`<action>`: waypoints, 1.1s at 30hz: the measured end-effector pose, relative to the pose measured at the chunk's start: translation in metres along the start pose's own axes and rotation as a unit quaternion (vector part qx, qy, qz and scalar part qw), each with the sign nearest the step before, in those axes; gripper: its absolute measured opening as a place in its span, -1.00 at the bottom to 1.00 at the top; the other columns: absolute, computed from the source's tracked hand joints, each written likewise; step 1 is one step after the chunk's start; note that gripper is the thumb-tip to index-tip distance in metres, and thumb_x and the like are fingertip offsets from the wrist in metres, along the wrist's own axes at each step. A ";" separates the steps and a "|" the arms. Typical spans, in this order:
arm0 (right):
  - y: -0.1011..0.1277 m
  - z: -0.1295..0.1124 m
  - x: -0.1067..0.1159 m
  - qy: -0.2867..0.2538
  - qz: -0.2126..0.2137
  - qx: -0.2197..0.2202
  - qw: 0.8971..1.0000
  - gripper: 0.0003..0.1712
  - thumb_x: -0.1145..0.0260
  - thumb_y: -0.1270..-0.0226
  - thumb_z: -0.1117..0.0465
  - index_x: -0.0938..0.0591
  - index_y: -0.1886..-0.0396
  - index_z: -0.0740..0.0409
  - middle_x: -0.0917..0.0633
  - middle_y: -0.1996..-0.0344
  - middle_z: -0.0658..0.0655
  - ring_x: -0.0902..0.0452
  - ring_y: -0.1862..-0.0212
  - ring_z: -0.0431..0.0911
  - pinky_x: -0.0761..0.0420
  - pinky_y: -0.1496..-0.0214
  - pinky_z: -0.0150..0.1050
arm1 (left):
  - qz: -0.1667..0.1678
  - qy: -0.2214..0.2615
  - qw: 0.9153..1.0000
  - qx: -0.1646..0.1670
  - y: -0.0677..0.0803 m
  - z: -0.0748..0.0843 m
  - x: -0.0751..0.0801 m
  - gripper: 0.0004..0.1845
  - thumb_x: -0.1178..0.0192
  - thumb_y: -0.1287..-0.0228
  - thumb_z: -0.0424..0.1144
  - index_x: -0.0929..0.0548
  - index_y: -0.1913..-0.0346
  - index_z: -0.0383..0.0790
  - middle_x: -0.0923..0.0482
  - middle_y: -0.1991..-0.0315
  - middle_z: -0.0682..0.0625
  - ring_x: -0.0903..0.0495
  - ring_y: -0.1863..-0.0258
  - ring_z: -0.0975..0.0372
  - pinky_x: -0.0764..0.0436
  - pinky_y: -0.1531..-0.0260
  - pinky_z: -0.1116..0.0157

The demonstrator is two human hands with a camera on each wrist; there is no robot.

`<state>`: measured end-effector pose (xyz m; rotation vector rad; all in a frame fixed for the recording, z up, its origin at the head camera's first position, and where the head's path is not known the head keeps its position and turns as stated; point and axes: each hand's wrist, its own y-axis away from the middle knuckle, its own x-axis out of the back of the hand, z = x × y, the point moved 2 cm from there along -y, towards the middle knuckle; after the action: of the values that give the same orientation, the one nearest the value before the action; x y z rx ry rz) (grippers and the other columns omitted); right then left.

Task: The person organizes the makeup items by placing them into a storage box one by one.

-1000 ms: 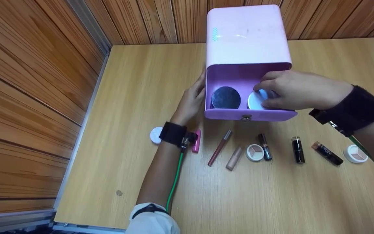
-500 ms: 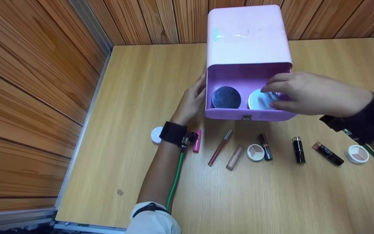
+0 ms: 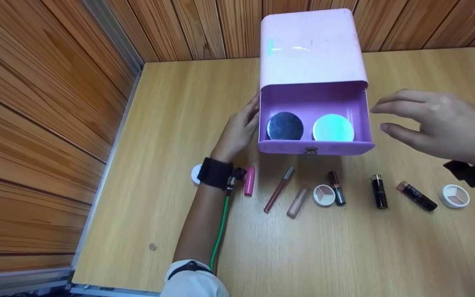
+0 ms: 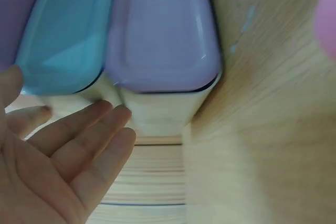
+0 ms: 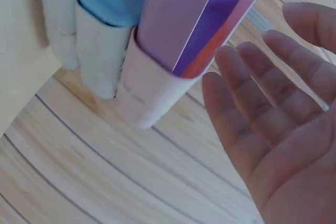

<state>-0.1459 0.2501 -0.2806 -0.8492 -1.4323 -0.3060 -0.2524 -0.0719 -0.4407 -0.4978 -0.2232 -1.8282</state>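
Note:
A pink drawer box (image 3: 311,49) stands at the back of the table, its top purple drawer (image 3: 316,147) pulled out. Two round compacts sit side by side in that drawer: a dark glossy one (image 3: 285,126) on the left, a shiny pale-blue one (image 3: 333,128) on the right. My left hand (image 3: 237,132) rests along the box's left side; in the left wrist view its fingers (image 4: 97,145) are straight against the wall beside the teal drawer (image 4: 71,40). Right of the drawer, my right hand (image 3: 439,121) hovers apart from it, holding nothing, fingers extended.
In front lie a pink tube (image 3: 249,181), a red-brown lip tube (image 3: 279,189), a beige tube (image 3: 297,202), two round palettes (image 3: 324,195) and several dark tubes (image 3: 379,192). A white round item (image 3: 196,174) is partly behind my left wrist. A wooden wall (image 3: 204,29) stands behind.
My right hand has let go of the pale-blue compact and moved right, out of the drawer. The compact stays inside. My left hand holds its place at the box's side.

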 end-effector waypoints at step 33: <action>0.053 -0.010 -0.063 -0.125 0.211 -0.109 0.963 -0.78 -0.52 -0.05 0.36 -0.73 0.29 0.36 -0.74 0.38 0.20 -0.52 0.12 -0.50 -0.44 0.03 -0.63 | 0.026 -0.222 0.949 -0.223 0.106 0.021 0.063 -0.62 -0.11 -0.45 -0.05 -0.69 -0.05 -0.29 -0.69 0.05 -0.06 -0.64 0.02 0.26 -0.57 -0.01 0.39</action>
<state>-0.1143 0.2606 -0.3562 -1.3860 -1.4198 -0.0296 -0.1627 -0.1510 -0.4039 -1.2257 -0.0940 -1.6940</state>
